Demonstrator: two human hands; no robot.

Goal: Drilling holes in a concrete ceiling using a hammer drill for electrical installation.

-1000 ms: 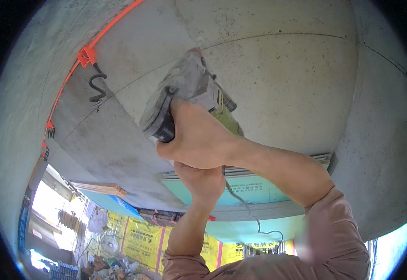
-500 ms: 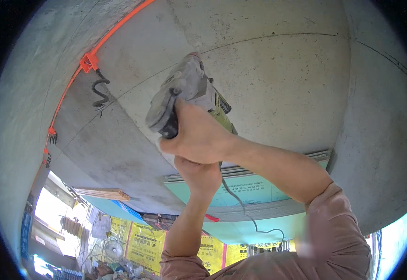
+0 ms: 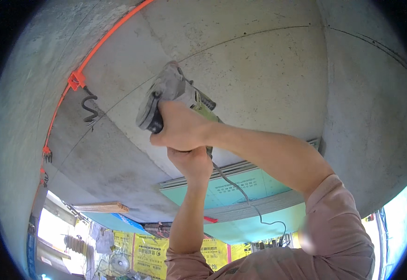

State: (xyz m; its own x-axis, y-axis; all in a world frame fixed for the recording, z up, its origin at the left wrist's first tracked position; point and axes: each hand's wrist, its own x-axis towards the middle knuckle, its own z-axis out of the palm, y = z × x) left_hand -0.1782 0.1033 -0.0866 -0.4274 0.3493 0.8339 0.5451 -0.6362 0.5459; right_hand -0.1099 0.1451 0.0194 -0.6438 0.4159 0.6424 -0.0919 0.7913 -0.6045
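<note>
A dusty corded power cutter (image 3: 166, 84), with a rounded grey guard and a yellow-green motor body, is in both my hands. Its front end lies against or just short of the grey concrete surface (image 3: 259, 79), beside a thin dark line; contact cannot be told. My right hand (image 3: 182, 125) is wrapped round the tool right behind its guard, next to a black part. Just below it, my left hand (image 3: 190, 163) is closed on the rear of the body, its fingers mostly hidden. From there a grey cord (image 3: 238, 189) trails down to the right.
An orange conduit (image 3: 114, 35) runs along the left, with orange boxes (image 3: 76, 80) and a coiled black cable (image 3: 89, 106) hanging from one. Green boards (image 3: 226, 189) and wooden planks (image 3: 100, 206) show below my hands. Lower down are a fan (image 3: 119, 262) and yellow sheeting (image 3: 149, 254).
My hands and the power cutter sit a little further left and lower in the picture. The background has shifted left too, as the view moved. Both hands keep their hold.
</note>
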